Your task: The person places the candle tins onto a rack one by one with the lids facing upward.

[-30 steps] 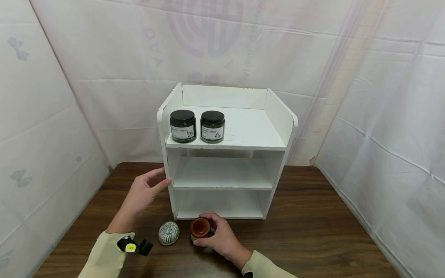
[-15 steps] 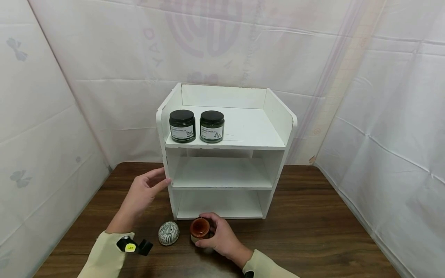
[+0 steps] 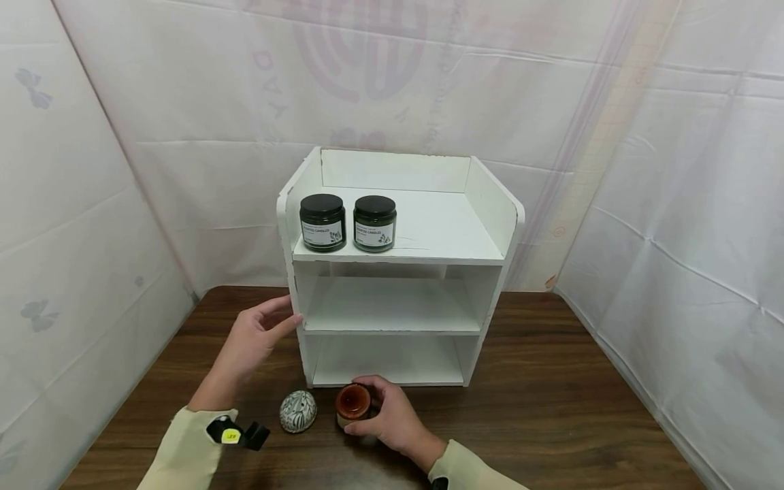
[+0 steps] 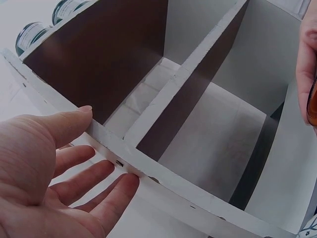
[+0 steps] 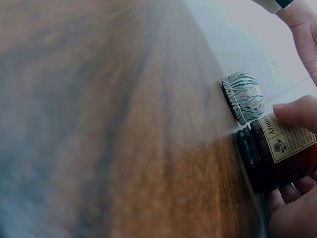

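Observation:
My right hand [image 3: 395, 422] grips an amber glass jar [image 3: 352, 403] from its right side, in front of the white shelf unit [image 3: 392, 260]. The jar stands upside down, its amber base up; the right wrist view shows its black lid [image 5: 249, 156] at the wooden table and a cream label [image 5: 287, 139] reading "Aroma". To the jar's left sits a small round tin [image 3: 298, 411] with a black-and-white leaf pattern. My left hand [image 3: 254, 340] touches the unit's left side panel [image 4: 163, 181], thumb at the front edge, fingers extended along the outer face.
Two dark green candle jars with black lids, a left one [image 3: 322, 223] and a right one [image 3: 375, 224], stand at the left of the top shelf. Two lower shelves [image 3: 392, 304] lie beneath. White sheets [image 3: 674, 204] hang around the brown wooden table [image 3: 551, 408].

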Demonstrator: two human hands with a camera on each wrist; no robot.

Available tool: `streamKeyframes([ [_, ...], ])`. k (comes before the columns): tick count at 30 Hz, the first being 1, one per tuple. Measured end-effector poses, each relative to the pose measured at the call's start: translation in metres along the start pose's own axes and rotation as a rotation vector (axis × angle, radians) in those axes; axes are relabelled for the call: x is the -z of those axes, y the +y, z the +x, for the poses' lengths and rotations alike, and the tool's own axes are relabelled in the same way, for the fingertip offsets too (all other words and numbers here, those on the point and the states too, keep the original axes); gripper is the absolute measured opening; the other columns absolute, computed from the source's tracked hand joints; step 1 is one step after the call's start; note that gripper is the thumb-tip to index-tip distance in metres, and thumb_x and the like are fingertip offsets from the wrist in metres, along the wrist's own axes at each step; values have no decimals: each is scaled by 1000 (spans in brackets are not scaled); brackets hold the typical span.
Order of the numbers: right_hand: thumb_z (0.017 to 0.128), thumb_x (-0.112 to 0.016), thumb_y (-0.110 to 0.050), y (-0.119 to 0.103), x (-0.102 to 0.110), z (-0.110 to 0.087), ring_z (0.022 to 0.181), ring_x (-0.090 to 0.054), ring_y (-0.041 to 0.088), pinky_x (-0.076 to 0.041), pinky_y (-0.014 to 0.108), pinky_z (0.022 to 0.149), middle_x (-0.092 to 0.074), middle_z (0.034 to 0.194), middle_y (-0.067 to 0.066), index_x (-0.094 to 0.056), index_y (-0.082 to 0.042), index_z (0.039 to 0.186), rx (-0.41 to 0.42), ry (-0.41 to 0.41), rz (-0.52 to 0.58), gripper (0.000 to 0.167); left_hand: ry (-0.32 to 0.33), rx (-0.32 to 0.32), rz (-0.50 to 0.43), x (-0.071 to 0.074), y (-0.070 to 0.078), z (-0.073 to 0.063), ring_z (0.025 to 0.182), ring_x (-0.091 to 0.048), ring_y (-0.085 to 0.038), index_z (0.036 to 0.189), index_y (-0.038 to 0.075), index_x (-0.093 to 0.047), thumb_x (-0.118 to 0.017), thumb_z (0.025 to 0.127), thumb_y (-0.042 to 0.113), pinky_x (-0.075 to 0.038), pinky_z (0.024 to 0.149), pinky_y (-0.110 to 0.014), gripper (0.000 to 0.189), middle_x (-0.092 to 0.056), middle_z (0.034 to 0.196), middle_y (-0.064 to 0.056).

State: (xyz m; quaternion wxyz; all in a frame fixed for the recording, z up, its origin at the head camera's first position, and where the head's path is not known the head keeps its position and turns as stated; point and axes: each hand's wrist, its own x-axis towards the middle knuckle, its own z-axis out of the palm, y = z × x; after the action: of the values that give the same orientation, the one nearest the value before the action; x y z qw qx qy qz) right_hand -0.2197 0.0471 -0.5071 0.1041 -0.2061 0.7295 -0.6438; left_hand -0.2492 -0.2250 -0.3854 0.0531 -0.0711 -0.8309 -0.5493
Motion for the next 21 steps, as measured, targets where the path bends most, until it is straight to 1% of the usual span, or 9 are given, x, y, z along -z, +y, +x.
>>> streamKeyframes([
  [4,71,-90,4,2,1,0,111,-68,12,-51,19,92,-69,126,10,-59,0,136,4,-5,6,72,1,-4,6,-1,-1,1,128,-59,-33,149,12,-53,-68,98,44,-54,96,-38,62,-62,142,-14],
  [10,70,-91,1,2,3,-1,109,-68,8,-51,19,93,-70,125,8,-60,0,135,20,-6,-3,72,-1,-17,-3,-1,-2,1,126,-60,-31,149,11,-54,-69,98,43,-54,98,-42,61,-62,142,-15],
  [15,70,-91,0,-2,4,-2,109,-68,10,-52,21,94,-70,125,7,-61,-2,134,25,-5,-6,71,-3,-20,-8,0,-2,2,127,-59,-33,149,11,-54,-69,98,42,-55,96,-36,61,-62,142,-15],
  [16,70,-91,-1,-3,5,-2,109,-68,10,-51,21,94,-70,125,7,-60,-2,135,27,-5,-7,71,-3,-20,-8,0,-2,2,127,-59,-33,149,11,-53,-68,98,42,-55,96,-37,61,-62,142,-15],
  [18,71,-91,-2,-5,6,-2,109,-68,10,-51,22,95,-70,125,7,-60,-2,135,31,-6,-9,71,-3,-19,-10,0,-2,2,127,-59,-33,149,11,-53,-69,98,42,-55,98,-42,61,-62,142,-16],
  [21,71,-91,-2,-10,7,-3,109,-68,10,-51,22,95,-70,125,8,-60,0,136,33,-6,-7,72,-3,-17,-11,-1,-1,2,127,-59,-33,149,11,-53,-69,98,42,-54,99,-46,61,-62,142,-16],
])
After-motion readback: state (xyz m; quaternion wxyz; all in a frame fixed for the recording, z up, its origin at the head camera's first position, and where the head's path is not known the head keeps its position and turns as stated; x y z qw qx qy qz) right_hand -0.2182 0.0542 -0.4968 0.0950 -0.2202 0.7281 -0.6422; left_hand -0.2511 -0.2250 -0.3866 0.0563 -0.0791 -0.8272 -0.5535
